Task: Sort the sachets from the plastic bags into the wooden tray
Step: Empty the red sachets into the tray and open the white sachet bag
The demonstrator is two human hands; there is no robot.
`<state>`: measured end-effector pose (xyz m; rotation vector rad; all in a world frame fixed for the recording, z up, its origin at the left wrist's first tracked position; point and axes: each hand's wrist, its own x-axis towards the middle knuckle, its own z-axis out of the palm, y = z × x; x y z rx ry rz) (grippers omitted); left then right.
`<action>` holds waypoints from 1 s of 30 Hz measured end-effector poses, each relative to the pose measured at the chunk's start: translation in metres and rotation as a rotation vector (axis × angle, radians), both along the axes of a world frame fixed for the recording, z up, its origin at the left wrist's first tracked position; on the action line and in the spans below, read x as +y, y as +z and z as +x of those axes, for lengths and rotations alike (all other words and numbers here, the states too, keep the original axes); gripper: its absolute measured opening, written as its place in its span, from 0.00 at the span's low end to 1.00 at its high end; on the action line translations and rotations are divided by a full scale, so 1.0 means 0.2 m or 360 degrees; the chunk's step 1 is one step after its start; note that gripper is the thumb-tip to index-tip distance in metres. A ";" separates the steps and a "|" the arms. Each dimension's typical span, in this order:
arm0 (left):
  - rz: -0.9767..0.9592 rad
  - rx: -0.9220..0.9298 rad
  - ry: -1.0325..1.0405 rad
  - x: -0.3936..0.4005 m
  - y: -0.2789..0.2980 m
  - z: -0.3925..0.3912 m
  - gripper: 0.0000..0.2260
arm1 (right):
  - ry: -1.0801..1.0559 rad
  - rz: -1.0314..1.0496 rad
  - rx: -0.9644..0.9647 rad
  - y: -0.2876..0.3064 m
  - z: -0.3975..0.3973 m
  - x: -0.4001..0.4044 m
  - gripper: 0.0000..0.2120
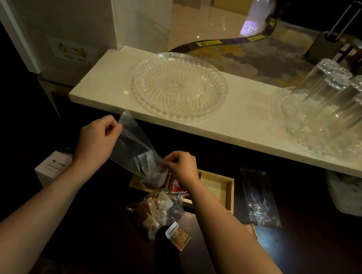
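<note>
My left hand (98,139) pinches the upper corner of a clear plastic bag (134,148) that slants down to the right, with dark and pale sachets showing inside its lower end. My right hand (181,165) pinches that lower end, just above the wooden tray (217,185). Red sachets (176,187) lie in the tray's middle part; its right compartment shows bare wood. A second bag (158,211) of brown and white sachets lies in front of the tray, with a loose brown sachet (177,235) beside it. An emptied clear bag (259,197) lies to the right.
A white marble shelf (236,126) runs above the dark worktop, carrying a cut-glass plate (179,85) and upturned drinking glasses (337,102) on another glass plate. A white box (52,166) stands at the left. Another brown sachet (250,229) peeks out beside my right forearm.
</note>
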<state>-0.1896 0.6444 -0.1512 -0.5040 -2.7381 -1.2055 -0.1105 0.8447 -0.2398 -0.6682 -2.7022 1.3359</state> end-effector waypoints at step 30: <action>0.0044 -0.0280 -0.0153 0.10 -0.18 0.17 0.11 | -0.0388 0.0299 0.0426 0.07 0.39 0.28 0.07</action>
